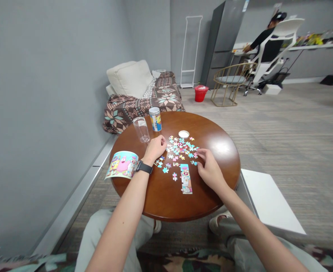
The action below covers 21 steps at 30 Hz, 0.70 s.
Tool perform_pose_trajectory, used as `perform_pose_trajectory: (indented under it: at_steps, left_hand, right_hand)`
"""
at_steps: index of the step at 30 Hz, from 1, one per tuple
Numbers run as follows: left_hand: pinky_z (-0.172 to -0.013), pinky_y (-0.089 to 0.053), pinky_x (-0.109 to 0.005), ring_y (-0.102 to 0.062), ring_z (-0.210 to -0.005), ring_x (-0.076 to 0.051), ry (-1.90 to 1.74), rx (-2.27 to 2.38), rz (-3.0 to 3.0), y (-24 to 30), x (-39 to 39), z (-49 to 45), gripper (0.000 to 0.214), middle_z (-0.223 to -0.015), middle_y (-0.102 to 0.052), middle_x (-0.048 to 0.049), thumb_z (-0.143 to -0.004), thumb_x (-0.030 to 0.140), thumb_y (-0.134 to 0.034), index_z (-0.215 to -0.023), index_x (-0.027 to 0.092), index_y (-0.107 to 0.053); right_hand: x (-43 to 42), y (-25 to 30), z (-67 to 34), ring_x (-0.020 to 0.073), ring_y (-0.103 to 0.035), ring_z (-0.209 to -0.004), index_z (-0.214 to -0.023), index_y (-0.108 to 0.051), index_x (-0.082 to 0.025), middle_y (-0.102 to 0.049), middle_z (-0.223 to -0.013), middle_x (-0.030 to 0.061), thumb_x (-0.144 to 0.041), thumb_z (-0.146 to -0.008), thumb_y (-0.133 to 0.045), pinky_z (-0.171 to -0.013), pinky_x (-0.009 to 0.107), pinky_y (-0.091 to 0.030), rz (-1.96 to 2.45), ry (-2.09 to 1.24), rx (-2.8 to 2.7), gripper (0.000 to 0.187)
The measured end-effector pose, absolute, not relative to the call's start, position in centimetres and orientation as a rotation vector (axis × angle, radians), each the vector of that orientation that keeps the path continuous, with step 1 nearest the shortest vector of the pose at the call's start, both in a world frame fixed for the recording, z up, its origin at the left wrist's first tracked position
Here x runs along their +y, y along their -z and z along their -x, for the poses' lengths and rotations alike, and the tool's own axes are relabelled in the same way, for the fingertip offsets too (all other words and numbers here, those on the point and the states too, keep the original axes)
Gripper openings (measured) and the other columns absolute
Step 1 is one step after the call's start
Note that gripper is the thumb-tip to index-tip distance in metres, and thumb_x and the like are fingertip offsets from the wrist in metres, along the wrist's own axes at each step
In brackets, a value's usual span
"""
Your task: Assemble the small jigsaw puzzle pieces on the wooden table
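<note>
Loose jigsaw puzzle pieces lie in a spread pile on the round wooden table. My left hand, with a black watch at the wrist, rests at the pile's left edge. Its fingers are curled together, and whatever they may hold is hidden. At the right edge of the pile is my right hand, thumb and forefinger apart, fingertips by the outer pieces. Between the hands and nearer me lies a joined strip of puzzle showing a cartoon figure. A curved picture sheet with cartoon characters sits at the table's left edge.
Toward the back left of the table stand a clear glass and a printed can. A round white lid lies behind the pile. A white box-like surface is beside the table at right. Farther off, a person sits in an office chair.
</note>
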State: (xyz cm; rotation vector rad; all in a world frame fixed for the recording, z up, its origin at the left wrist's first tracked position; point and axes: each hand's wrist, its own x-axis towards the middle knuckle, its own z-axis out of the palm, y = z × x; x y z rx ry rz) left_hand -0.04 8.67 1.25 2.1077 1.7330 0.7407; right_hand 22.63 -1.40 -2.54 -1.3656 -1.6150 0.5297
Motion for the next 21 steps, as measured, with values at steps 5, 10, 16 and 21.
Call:
perform_pose_trajectory:
  at_steps: [5, 10, 16, 21]
  left_hand:
    - [-0.076, -0.048, -0.028, -0.065, -0.077, -0.018, -0.704, 1.729, -2.13, -1.43, 8.45, -0.01, 0.012, -0.082, -0.071, -0.0035, -0.085, 0.016, -0.051, -0.086, 0.02, -0.062]
    - [-0.075, -0.048, -0.028, -0.065, -0.076, -0.018, -0.701, 1.717, -2.12, -1.37, 8.49, 0.0, 0.011, -0.081, -0.071, -0.0038, -0.084, 0.016, -0.052, -0.086, 0.02, -0.062]
    - [-0.075, -0.048, -0.029, -0.065, -0.076, -0.019, -0.722, 1.701, -2.12, -1.47, 8.35, 0.0, 0.011, -0.08, -0.071, -0.0035, -0.083, 0.015, -0.052, -0.086, 0.021, -0.062]
    - [-0.075, -0.048, -0.03, -0.065, -0.075, -0.019, -0.713, 1.707, -2.119, -1.57, 8.26, -0.1, 0.011, -0.081, -0.071, -0.0041, -0.083, 0.015, -0.052, -0.086, 0.02, -0.061]
  right_hand:
    - [-1.4, 2.55, -22.63, 0.0265, -0.06, -0.124, -0.117, -0.048, -0.024, -0.062, -0.12, 0.0113, -0.009, -0.075, -0.047, -0.109, 0.049, -0.047, 1.353, -0.527, -1.652, 0.044]
    - [-1.42, 2.38, -22.65, 0.0268, -0.061, -0.12, -0.117, -0.051, -0.021, -0.062, -0.12, 0.0129, -0.009, -0.076, -0.047, -0.107, 0.049, -0.047, 1.352, -0.441, -1.687, 0.043]
    - [-1.26, 2.02, -22.81, 0.0301, -0.063, -0.112, -0.116, -0.06, -0.02, -0.069, -0.116, 0.0131, -0.014, -0.083, -0.047, -0.101, 0.053, -0.05, 1.414, -0.275, -1.8, 0.036]
    - [-1.09, 2.14, -22.97, 0.0309, -0.062, -0.112, -0.103, -0.071, -0.019, -0.07, -0.117, 0.0139, -0.016, -0.09, -0.044, -0.102, 0.054, -0.048, 1.395, -0.188, -1.898, 0.03]
